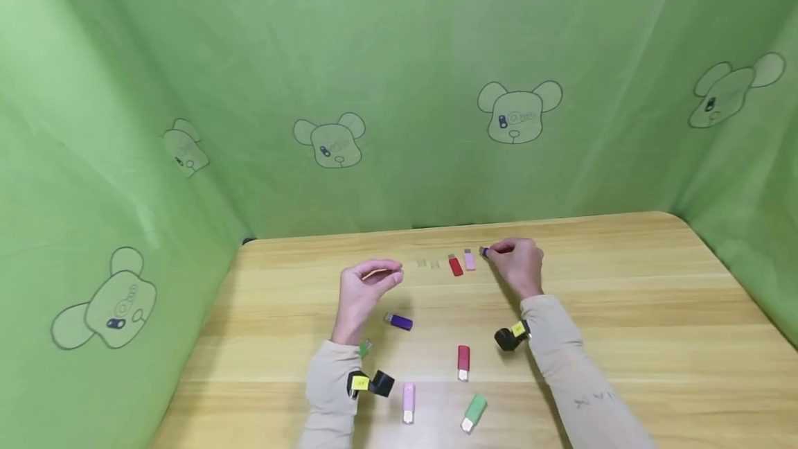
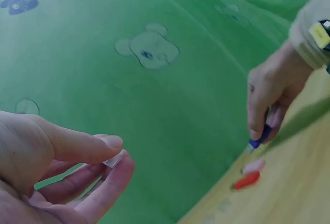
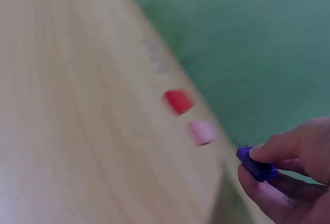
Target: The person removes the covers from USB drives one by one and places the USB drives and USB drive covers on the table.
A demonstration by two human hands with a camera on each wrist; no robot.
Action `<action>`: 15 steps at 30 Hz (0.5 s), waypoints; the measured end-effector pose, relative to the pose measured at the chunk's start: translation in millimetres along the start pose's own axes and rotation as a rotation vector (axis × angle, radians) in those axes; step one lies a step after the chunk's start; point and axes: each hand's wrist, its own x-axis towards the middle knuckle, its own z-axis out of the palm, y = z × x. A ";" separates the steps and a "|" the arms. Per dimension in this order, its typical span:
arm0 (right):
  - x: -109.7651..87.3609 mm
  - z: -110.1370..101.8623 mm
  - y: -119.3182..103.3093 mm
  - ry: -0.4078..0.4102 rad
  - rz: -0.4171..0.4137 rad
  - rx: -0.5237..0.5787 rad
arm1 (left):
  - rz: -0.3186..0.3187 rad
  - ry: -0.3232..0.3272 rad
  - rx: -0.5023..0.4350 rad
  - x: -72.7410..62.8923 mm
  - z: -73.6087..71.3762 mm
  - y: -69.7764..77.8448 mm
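Observation:
My right hand (image 1: 522, 267) pinches a purple USB flash drive (image 3: 255, 165) between thumb and fingers, its metal plug bare. It is close to the back edge of the table. Left of it, a pink flash drive (image 1: 470, 260) and a red flash drive (image 1: 456, 265) lie side by side with their plugs toward the back. Between the thumb and a fingertip of my left hand (image 1: 364, 294) is a small clear cap (image 2: 114, 160). Two more clear caps (image 1: 428, 264) lie on the table between the left hand and the red drive.
Nearer the front of the wooden table (image 1: 654, 338) lie another purple drive (image 1: 399, 322), a red one (image 1: 464, 359), a pink one (image 1: 408, 397) and a green one (image 1: 476, 409). A second green drive (image 1: 365, 348) is partly hidden by the left wrist. Green curtains (image 1: 424, 179) surround the table.

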 end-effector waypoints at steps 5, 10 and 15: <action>6.3 15.3 2.8 0.034 -0.017 -0.038 | -0.031 -0.007 0.027 5.9 -1.5 -14.8; 7.3 17.1 -0.6 0.041 -0.035 -0.075 | -0.032 -0.001 0.052 9.7 -3.9 -22.7; 7.0 18.8 0.4 0.011 0.005 -0.116 | -0.048 0.011 0.082 11.8 -8.1 -25.4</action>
